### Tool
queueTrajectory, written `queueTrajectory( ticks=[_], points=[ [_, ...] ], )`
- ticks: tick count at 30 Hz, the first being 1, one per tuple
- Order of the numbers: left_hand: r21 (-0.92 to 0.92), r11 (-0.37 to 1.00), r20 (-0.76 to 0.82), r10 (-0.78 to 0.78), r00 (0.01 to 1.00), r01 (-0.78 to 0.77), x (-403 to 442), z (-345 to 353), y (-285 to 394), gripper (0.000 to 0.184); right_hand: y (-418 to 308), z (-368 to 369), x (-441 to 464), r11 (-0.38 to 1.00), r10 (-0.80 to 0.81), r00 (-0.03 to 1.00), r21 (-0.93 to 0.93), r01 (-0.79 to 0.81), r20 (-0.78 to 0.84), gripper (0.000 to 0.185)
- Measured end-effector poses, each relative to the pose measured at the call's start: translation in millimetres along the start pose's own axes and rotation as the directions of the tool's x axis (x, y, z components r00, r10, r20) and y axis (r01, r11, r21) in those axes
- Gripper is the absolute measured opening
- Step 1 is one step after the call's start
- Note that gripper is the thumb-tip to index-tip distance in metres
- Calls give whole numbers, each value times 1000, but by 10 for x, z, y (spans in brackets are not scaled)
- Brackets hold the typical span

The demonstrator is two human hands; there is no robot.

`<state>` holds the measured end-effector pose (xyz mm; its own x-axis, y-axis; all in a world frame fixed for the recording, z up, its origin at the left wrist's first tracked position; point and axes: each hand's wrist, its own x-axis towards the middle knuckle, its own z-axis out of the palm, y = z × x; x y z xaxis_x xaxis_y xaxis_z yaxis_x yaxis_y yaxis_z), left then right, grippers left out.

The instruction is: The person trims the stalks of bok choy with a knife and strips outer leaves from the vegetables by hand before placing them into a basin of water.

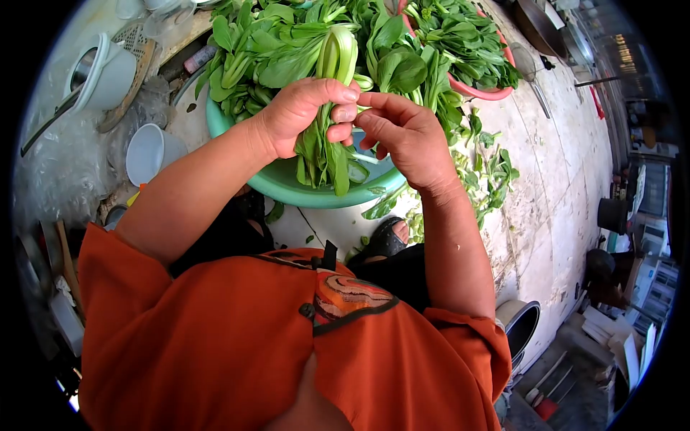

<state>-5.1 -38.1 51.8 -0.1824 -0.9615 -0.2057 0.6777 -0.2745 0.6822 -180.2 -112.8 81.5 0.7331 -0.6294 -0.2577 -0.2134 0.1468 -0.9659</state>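
My left hand (305,111) is wrapped around a head of bok choy (338,57), its pale base pointing up and its leaves hanging below my fingers. Close beside it, my right hand (410,133) has thumb and forefinger pinched together at the plant's side, near my left fingertips. What those fingers grip, if anything, is too small to make out. Beneath both hands stands a green basin (287,183), with more bok choy (259,50) piled over its far side.
A pink basin (496,93) full of greens stands at the back right. Loose trimmed leaves (481,172) lie on the pale floor (553,194). At left are a white cup (152,152), a white pot (108,72) and clear plastic. A dark-rimmed bucket (519,323) is at lower right.
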Motion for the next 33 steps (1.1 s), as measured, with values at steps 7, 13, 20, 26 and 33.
queueTrajectory(
  ticks=[7, 13, 20, 26, 33],
  points=[
    [-31, 999, 97, -34, 995, 38, -4, -42, 20, 16, -2, 65, -21, 995, -44, 996, -97, 37, -72, 25],
    [16, 998, 177, -61, 982, 59, -37, -18, 65, 18, -68, 77, -85, 996, 9, 999, -86, -13, -48, 21],
    [39, 997, 225, -69, 972, 62, -72, 8, 65, 18, -23, 102, -133, 973, -128, 980, -211, 94, -155, 14],
    [21, 999, 219, -29, 975, 26, -57, -8, 83, 18, -21, 163, -201, 911, -326, 927, -325, 256, -185, 15],
    [125, 992, 195, -41, 980, 17, -63, 9, 27, 20, -6, 127, -209, 847, -359, 914, -478, 234, -188, 13]
  ],
)
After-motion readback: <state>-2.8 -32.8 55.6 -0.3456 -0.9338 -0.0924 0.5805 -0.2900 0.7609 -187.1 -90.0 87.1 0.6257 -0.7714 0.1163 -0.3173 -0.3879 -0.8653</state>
